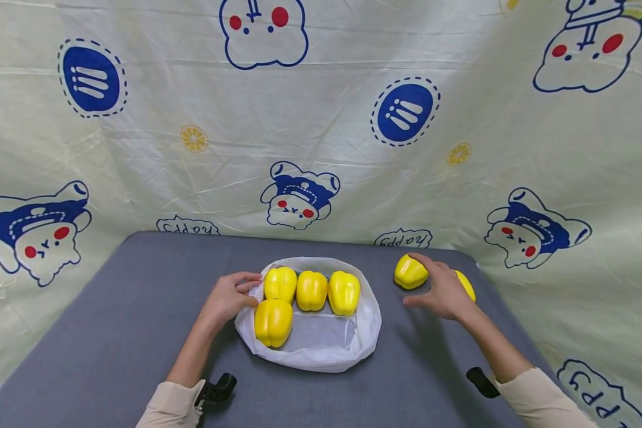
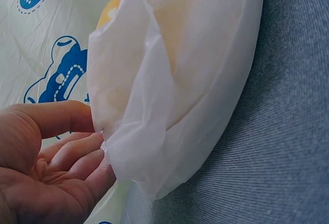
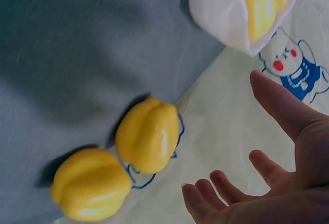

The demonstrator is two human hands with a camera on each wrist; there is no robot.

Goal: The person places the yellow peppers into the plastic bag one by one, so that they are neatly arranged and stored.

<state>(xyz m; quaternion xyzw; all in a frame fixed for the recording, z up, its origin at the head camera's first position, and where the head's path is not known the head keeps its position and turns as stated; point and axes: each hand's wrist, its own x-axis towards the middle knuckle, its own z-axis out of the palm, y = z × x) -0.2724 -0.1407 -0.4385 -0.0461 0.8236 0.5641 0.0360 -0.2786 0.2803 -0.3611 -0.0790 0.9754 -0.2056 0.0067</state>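
Observation:
A white plastic bag (image 1: pixel 312 358) with its rim rolled open holds several yellow bell peppers (image 1: pixel 312 291) along its back and left side. At its left side my left hand (image 1: pixel 229 300) holds the rim with bent fingers and thumb; some fingertips are hidden by the plastic (image 2: pixel 149 106). Two more yellow bell peppers lie on the table to the right, one (image 1: pixel 411 272) beyond my right hand (image 1: pixel 443 291) and one (image 1: pixel 465 286) partly hidden behind it. Thumb and fingers of the right hand are spread apart, with nothing between them. The right wrist view shows both peppers (image 3: pixel 92 184) apart from that hand.
The grey table (image 1: pixel 139 321) reaches back to a pale printed curtain (image 1: pixel 321 119), which also hangs along both sides. Dark wrist straps (image 1: pixel 219 387) sit at both cuffs. The bag stands near the middle of the table.

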